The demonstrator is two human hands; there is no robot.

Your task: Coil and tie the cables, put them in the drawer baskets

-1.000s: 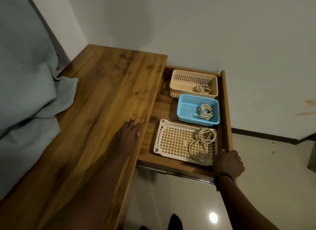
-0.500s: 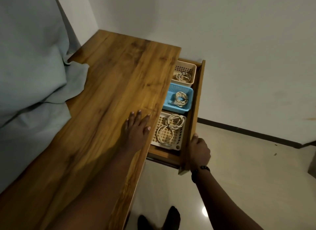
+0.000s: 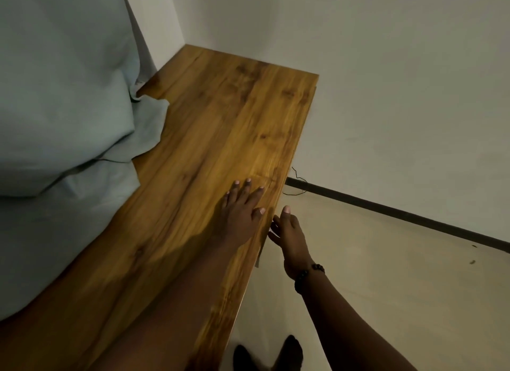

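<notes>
Head view. The wooden drawer (image 3: 299, 138) is now sitting pushed in under the long brown wood-grain desktop (image 3: 220, 138); only a thin strip of its front edge is showing along the desktop's right side. Half a second ago it was standing partly open, and a second ago fully open, with three plastic baskets inside, each holding a coiled pale cable. Baskets and cables are no longer showing: they are lying hidden inside the closed drawer, under the desktop.

The left hand (image 3: 242, 207) is resting flat on the desktop near its right edge, fingers straight and spread, gripping nothing; it has stayed there across all three pictures, apparently bracing. The right hand (image 3: 287, 232), with a dark bead bracelet at the wrist, is hovering just beside the desk edge with fingers extended and loose, holding nothing. Earlier it was wrapped over the drawer front, pushing; it has let go. Whether its fingertips are touching the drawer front, I cannot tell.

Grey-blue fabric (image 3: 63, 94) is lying bunched over the left side of the desktop. A thin dark wire (image 3: 298, 178) is trailing near the skirting by the wall.

Judgement: with the cables coiled, placed in the baskets and shut away, the task is looking complete; nothing visible is waiting to be coiled.
</notes>
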